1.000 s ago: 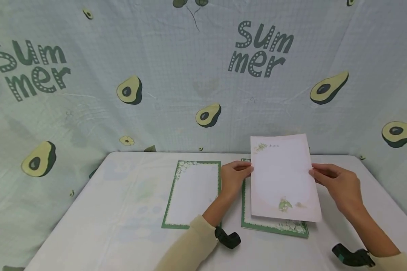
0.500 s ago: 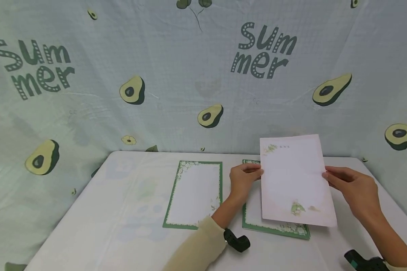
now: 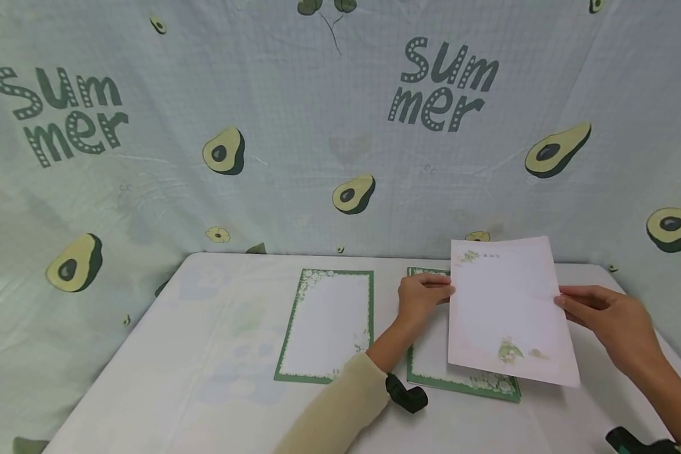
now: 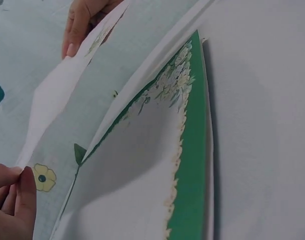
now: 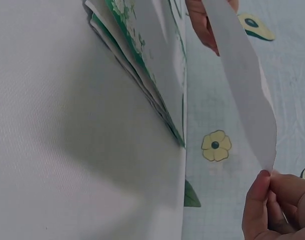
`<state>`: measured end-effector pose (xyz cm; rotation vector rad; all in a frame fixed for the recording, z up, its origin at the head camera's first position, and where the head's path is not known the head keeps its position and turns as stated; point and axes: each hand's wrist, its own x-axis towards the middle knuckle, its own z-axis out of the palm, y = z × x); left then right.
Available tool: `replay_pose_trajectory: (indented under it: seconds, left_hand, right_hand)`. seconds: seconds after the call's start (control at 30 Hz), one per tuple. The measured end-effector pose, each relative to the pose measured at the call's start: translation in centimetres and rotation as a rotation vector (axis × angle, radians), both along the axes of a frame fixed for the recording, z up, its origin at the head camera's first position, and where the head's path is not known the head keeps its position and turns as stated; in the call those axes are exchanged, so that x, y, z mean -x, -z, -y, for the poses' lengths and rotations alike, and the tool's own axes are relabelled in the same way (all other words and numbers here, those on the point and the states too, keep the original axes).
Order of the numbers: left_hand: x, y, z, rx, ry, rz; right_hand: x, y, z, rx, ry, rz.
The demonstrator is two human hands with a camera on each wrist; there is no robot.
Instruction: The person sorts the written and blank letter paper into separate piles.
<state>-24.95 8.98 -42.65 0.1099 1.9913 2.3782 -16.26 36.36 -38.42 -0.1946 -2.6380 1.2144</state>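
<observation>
Between both hands hangs a pale pink sheet of paper [image 3: 507, 309] with small green flower prints at its top left and lower part. My left hand [image 3: 422, 299] pinches its left edge, and my right hand [image 3: 610, 318] pinches the right edge at similar height. Both wrist views show the sheet raised and slightly bowed. Below it lies a stack of green-bordered paper [image 4: 147, 165], several layers thick at its edge in the right wrist view; the raised sheet covers much of it in the head view.
Left of the stack, a single green-bordered sheet [image 3: 329, 321] lies flat on the white table [image 3: 221, 353]. A cloth backdrop [image 3: 295, 126] with avocado prints and lettering rises behind the table. Each wrist wears a black camera [image 3: 407, 394].
Both hands have carried the pink sheet to the right and slightly lower, uncovering more of the stack's left side. The flat sheet and the stack stay in place.
</observation>
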Motion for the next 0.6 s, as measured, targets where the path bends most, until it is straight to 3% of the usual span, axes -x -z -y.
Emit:
replay_pose_trajectory:
  seconds: [0.17, 0.27, 0.6]
  left_hand:
    - [0.2, -0.3, -0.6, 0.036, 0.036, 0.023]
    - [0.2, -0.5, -0.9, 0.044, 0.062, 0.038]
    - [1.2, -1.9, -3.1, 0.085, 0.092, 0.09]
  right_hand:
    - [-0.1, -0.1, -1.2, 0.086, -0.032, 0.095]
    - [-0.2, -0.3, -1.7, 0.081, -0.041, 0.134]
    - [-0.7, -0.9, -3.7, 0.105, -0.047, 0.123]
